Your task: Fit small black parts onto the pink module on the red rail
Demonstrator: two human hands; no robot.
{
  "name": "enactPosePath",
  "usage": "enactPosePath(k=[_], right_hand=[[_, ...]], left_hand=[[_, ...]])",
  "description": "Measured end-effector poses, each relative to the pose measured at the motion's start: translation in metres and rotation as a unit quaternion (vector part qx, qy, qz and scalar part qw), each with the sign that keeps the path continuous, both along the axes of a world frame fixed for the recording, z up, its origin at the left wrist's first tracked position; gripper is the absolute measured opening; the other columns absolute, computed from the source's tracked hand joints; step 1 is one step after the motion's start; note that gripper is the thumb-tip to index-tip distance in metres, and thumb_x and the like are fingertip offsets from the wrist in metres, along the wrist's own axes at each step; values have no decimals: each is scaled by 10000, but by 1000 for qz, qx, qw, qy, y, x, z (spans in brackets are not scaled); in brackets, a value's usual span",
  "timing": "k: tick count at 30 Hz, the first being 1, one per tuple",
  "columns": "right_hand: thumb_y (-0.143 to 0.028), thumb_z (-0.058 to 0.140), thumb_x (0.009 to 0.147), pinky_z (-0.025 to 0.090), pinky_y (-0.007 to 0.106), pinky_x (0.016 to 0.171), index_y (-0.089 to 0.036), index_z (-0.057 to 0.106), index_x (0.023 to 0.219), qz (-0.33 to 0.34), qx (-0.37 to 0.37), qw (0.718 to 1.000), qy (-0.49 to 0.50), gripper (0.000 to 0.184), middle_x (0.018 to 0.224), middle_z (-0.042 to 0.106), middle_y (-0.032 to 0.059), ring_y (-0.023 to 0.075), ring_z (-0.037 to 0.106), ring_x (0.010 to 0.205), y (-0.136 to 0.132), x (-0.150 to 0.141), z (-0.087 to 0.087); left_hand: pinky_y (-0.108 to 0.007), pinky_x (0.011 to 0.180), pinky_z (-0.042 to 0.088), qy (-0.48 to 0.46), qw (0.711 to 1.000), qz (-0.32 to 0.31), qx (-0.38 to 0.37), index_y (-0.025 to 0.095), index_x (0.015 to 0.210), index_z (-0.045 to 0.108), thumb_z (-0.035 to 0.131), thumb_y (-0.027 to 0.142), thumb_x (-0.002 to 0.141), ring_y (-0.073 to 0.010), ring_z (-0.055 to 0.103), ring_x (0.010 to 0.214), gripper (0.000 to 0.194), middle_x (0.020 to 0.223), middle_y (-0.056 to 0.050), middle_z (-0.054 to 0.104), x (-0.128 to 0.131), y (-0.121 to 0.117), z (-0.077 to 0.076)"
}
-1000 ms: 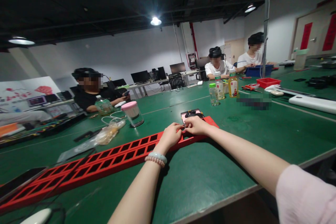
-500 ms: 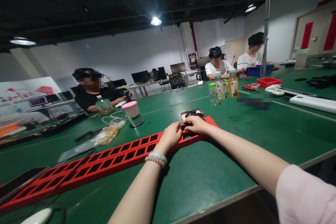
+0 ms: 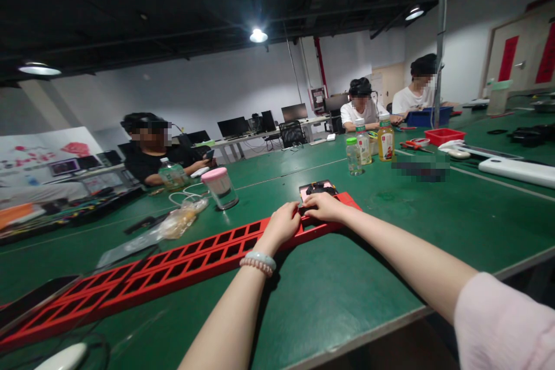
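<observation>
A long red slotted frame (image 3: 208, 270) with two rows of rectangular openings runs slantwise across the green table. My left hand (image 3: 284, 222) rests on it towards its right end, fingers bent and drawn together. Close beside it, my right hand (image 3: 323, 207) curls down over the same end of the frame, with thumb and fingers pinched. The fingertips of both hands nearly meet, and whatever lies between them is hidden. Just beyond my right hand is a small box (image 3: 319, 187) with black pieces in it, partly covered by the hand.
A pink-lidded jar (image 3: 220, 189) and a plastic bag (image 3: 182, 221) lie beyond the frame. Bottles (image 3: 385, 141), a red tray (image 3: 444, 137) and orange-handled pliers (image 3: 416, 145) are farther right. A dark tablet-like device (image 3: 34, 303) overlaps the frame's left end. Three people sit across the table.
My hands stay almost exactly where they were on the red frame, with only a slight shift of the right fingers. Across the table, people's hands have moved a little.
</observation>
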State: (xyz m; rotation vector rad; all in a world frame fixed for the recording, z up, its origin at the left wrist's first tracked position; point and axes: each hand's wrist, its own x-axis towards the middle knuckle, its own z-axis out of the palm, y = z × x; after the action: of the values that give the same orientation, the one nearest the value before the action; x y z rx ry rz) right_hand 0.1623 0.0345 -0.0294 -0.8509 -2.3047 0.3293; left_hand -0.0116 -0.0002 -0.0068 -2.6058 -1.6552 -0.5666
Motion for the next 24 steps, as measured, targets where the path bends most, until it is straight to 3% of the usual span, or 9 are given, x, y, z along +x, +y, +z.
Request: enactPosePath(k=[19, 21, 24], right_hand=[[-229, 518, 852, 404, 298, 900, -128, 713, 934, 27, 56, 997, -48, 235, 1032, 672, 114, 187, 590, 950, -5, -2, 4], [-260, 515, 860, 384, 312, 924, -144, 694, 999, -12, 75, 997, -34, 255, 1097, 643, 115, 195, 561, 1007, -9, -2, 5], [-274, 451, 890, 362, 329, 937, -155, 642, 1100, -148, 80, 986, 9, 308, 1146, 607, 120, 207, 513, 1056, -14, 0, 9]], left_hand=[[-284, 865, 418, 4, 1000, -2, -5, 177, 1054, 616, 391, 207, 856, -196, 585, 977, 301, 1059, -94, 637, 0, -1, 1], [-286, 878, 411, 8, 1000, 0, -3, 177, 1076, 613, 387, 204, 857, -197, 579, 991, 316, 1071, -95, 633, 1, -1, 1], [-287, 892, 405, 17, 1000, 3, 0, 169, 1074, 616, 384, 187, 849, -197, 575, 999, 324, 1079, -99, 630, 1, -2, 2]])
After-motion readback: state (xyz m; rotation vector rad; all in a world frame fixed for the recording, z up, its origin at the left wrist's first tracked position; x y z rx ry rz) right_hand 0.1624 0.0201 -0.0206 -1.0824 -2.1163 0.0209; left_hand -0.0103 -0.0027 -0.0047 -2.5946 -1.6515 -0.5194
